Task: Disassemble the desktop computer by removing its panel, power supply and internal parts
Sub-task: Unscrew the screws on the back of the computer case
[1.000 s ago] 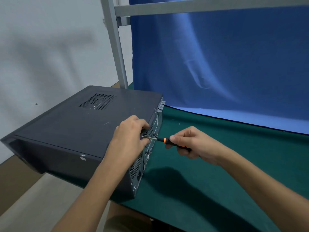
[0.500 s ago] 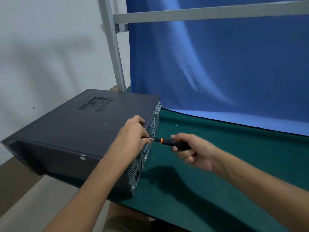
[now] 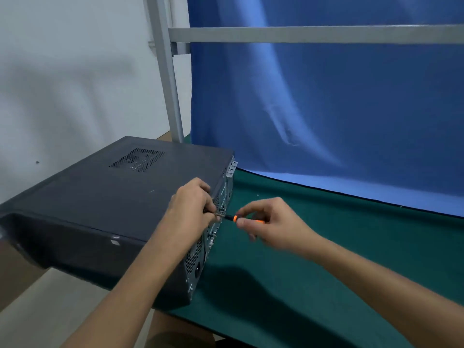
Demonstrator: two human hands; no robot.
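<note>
The right hand [image 3: 273, 224] is pinching the handle of the screwdriver [image 3: 235, 218] between thumb and curled fingers. The left hand [image 3: 190, 212] is curling over the upper rear edge of the desktop computer [image 3: 113, 197], its fingertips closing on the shaft where the tip is meeting the rear face [image 3: 213, 237]. The screwdriver's long axis is running level, roughly square to that face. The computer is lying on its side at the left end of the table [image 3: 326, 259], directly left of both hands, the left hand nearer. Judged step: a rear screw is being worked, and the panel is not yet off.
</note>
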